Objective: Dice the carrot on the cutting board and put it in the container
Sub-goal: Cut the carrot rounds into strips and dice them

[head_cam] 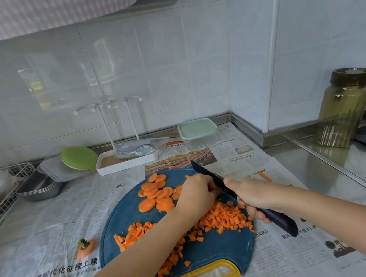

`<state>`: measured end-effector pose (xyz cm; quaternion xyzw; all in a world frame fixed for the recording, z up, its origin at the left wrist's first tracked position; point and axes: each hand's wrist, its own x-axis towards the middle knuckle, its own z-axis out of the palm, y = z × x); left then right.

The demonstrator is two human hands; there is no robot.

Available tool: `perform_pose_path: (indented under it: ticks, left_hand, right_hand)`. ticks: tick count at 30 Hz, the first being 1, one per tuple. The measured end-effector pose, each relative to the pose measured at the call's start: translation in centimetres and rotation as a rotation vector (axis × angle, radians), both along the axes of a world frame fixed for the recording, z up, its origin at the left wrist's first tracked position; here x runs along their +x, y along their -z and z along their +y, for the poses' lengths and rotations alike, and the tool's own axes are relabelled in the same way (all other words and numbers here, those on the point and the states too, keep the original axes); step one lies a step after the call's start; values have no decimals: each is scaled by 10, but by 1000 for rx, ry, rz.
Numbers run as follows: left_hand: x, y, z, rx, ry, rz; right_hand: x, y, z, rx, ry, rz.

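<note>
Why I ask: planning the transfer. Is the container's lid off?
No, the pale green lid sits closed on the container behind the cutting board.

Orange carrot dice (222, 220); blue cutting board (126, 214); black knife (206, 174); mint-lidded container (198, 129)

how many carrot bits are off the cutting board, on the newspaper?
2. A leafy orange carrot top lies left of the round blue cutting board; a thin orange carrot strip lies right of it. Others may be hidden.
</note>
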<state>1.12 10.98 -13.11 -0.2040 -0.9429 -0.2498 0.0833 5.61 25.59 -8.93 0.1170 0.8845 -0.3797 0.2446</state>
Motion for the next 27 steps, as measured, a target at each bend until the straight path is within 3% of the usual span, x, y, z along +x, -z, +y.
perform_pose_path:
  ticks: [6,11,15,27]
  left_hand:
    - [-1,-1,-2,4,12,-23]
    - [0,-16,-10,72,65,-133]
    - [2,-22,-21,78,46,-97]
    - [15,-9,-14,-8,-100,-4]
  right_hand:
    - [-19,6,-9,-23,30,-9]
    - [-19,0,10,-218,40,-77]
    - [-14,-6,16,-281,48,-47]
    - [9,-2,3,-247,50,-41]
